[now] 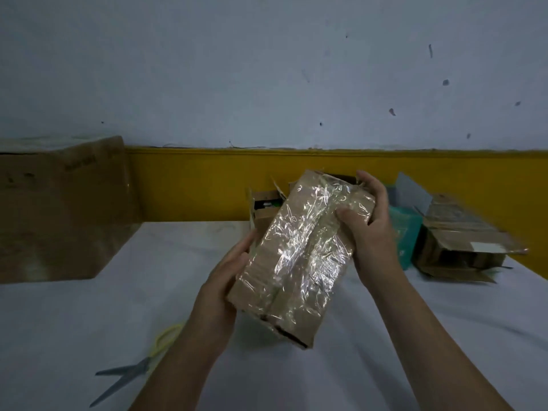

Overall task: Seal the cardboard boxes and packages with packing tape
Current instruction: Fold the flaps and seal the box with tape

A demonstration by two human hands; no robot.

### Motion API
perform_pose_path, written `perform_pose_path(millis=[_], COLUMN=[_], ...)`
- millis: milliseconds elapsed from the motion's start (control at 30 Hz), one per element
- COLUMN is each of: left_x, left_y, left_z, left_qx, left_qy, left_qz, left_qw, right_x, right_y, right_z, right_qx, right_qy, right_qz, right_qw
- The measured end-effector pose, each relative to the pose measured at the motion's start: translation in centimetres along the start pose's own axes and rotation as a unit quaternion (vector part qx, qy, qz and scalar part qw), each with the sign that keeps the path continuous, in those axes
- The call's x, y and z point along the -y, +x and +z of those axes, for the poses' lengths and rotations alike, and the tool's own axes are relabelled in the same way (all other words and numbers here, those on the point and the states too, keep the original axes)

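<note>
**A:** What lies closest?

**B:** A pair of scissors (142, 364) with pale yellow handles, blades apart, flat on the white tabletop (74, 321) at the near left.

**A:** And the hands?

**B:** Both hold a small brown cardboard box (299, 253) up off the table, tilted, its long axis running from near to far right. Its upward face is covered in shiny, wrinkled clear packing tape. The left hand (219, 289) grips the near left side, thumb along the edge; its fingers are hidden behind the box. The right hand (370, 229) clasps the far end, thumb pressed on the taped face, fingers wrapped over the far edge.

**A:** Behind that?

**B:** A small opened carton (264, 210) stands just behind the held box. On the right are a teal package (407, 232) and, beside it, a worn cardboard box (456, 241) with loose flaps. Far left sits a large cardboard box (59, 209), against a wall with a yellow band (192, 185) at its base.
</note>
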State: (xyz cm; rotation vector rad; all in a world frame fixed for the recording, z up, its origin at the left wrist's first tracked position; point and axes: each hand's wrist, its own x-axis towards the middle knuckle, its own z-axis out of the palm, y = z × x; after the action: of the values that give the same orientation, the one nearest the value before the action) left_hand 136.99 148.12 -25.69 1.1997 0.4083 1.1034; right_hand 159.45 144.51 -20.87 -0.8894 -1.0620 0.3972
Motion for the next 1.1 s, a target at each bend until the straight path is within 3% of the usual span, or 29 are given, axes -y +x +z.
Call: perform_pose_path(millis=[167,300,467,633,767,900,967,1100], left_x=[0.0,0.2,0.9,1.0,1.1,0.8,0.7,0.7], left_y=[-0.3,-0.4,0.2,0.3,-0.3,-0.1,0.2,-0.1], left_z=[-1.2,-0.9,-0.1,0.0,-0.3,0.7,-0.1,-0.7], left_qx=[0.084,0.11,0.094,0.097,0.096,0.012,-0.062,-0.016], left_qy=[0.082,0.102,0.155,0.214,0.207,0.188,0.105,0.025], left_qz=[-0.15,-0.104,-0.024,-0.021,0.005,0.033,0.007,-0.089], left_qw=[0.982,0.983,0.983,0.972,0.974,0.982,0.993,0.996], right_x=[0.7,0.7,0.6,0.2,0.0,-0.2,-0.4,-0.7], right_y=[-1.0,-1.8,-2.5,-2.5,-2.6,-3.2,-3.0,-2.7], right_z=[1.6,1.9,1.1,0.9,0.9,1.1,0.4,-0.2], right_qx=[0.084,0.104,0.12,0.108,0.114,0.007,-0.055,-0.012], right_qy=[-0.02,0.04,0.057,0.027,0.034,-0.028,-0.069,-0.096], right_qz=[0.059,0.17,0.202,0.181,0.178,0.107,0.072,0.128], right_qw=[0.995,0.979,0.97,0.977,0.977,0.994,0.993,0.987])
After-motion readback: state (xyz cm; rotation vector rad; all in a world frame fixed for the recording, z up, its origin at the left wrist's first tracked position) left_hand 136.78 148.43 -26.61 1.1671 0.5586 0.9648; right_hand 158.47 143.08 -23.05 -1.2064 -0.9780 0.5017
